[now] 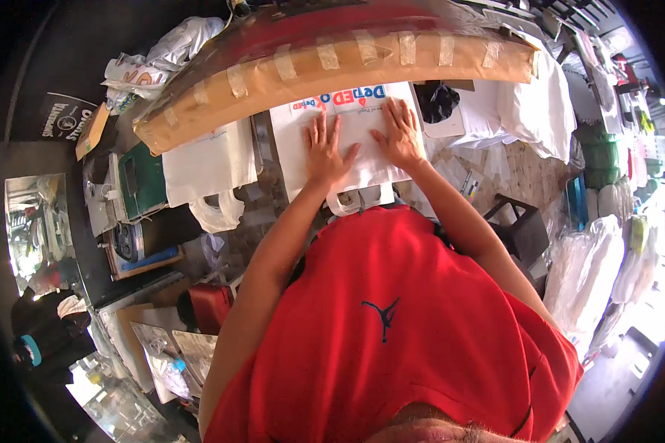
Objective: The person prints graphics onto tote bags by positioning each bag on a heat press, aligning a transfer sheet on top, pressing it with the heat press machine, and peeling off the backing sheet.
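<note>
A white bag (363, 153) with blue and red print at its far end lies flat in front of me, its loop handle hanging over the near edge. My left hand (327, 156) rests palm down on its left half, fingers stretched out and thumb spread. On the right half lies my right hand (402, 139), also flat with the fingers apart. Neither hand grips anything. Just beyond my fingertips a large raised frame (295, 70), with a brown edge and strips of clear tape, crosses the view and hides what is behind it.
More white bags (210, 168) lie left of the work spot, handles hanging down. A black plastic bag (437, 103) and white cloth-like material (543, 111) are to the right. A dark stool-like object (521, 225) stands near my right arm. Wrapped stacks (587, 258) line the right side.
</note>
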`<state>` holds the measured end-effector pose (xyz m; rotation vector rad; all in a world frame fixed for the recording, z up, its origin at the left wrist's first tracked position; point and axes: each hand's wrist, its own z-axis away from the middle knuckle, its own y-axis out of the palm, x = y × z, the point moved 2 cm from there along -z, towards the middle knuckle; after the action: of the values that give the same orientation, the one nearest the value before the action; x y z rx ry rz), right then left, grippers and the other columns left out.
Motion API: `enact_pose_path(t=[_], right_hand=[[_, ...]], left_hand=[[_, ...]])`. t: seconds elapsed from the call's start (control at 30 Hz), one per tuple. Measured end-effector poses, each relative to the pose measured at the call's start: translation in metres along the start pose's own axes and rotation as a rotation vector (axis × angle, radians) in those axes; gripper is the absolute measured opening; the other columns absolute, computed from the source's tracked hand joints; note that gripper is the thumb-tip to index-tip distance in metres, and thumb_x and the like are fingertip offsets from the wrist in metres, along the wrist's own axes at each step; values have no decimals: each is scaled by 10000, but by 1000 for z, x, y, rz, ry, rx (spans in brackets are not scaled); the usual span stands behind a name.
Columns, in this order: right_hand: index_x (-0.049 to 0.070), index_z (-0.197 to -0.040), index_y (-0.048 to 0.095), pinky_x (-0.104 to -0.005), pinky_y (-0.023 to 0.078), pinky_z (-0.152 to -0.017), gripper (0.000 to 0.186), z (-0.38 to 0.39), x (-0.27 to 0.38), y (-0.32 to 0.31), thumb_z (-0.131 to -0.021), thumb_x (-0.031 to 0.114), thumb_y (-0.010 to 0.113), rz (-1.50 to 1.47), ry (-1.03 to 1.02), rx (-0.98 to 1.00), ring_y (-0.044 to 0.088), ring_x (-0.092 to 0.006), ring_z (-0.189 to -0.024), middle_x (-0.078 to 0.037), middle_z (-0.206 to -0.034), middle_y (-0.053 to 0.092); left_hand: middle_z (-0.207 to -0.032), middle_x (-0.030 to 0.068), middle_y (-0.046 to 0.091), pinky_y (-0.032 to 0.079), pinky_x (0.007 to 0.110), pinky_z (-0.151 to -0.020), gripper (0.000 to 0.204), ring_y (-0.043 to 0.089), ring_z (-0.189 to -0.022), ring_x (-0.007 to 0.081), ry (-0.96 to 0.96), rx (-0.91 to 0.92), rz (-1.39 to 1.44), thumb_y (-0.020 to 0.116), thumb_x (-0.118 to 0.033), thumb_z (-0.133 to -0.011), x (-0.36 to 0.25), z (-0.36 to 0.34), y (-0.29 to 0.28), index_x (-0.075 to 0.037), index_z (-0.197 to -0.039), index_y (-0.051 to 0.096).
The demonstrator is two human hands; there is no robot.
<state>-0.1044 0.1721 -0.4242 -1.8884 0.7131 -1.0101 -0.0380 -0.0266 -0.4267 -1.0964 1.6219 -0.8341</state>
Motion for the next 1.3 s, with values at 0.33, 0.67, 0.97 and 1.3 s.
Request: enact_pose_path(t=[0.33, 0.67, 0.97, 1.3], right_hand=[[-21, -1472, 319, -496, 119, -1188, 826, 4, 2, 0, -893, 510, 574, 6, 8, 15, 180, -404, -1460, -210, -1560, 264], [-29, -1473, 310, -510, 145, -1181, 816, 2, 4, 0, -895, 474, 592, -13, -8, 6, 186, -412, -1456, -207, -1561, 264], [-28, -1474, 308, -518, 121, -1185, 834, 3, 3, 3, -878, 464, 622, -13, -4, 18, 177, -419, -1458, -194, -1561, 273], [-28, -1472, 314, -513, 129, -1184, 818, 3, 1, 1, -884, 451, 620, -19, -13, 14, 193, -412, -1456, -191, -1553, 292]], left_hand=[[-1566, 203, 241, 144, 586, -1163, 801, 251, -1419, 437, -8, -17, -5, 612, -534, -862, -3, 2, -4, -128, -1498, 344], [-1565, 213, 234, 106, 577, -1173, 800, 212, -1437, 431, -16, 11, 5, 600, -533, -866, -1, 2, -4, -122, -1500, 337], [-1575, 195, 219, 121, 575, -1173, 798, 224, -1435, 422, -34, 7, -3, 606, -538, -857, -2, 4, -2, -133, -1496, 351], [-1571, 203, 220, 114, 565, -1178, 806, 206, -1444, 414, -29, 3, -1, 609, -530, -857, -1, 2, -2, -116, -1496, 346]])
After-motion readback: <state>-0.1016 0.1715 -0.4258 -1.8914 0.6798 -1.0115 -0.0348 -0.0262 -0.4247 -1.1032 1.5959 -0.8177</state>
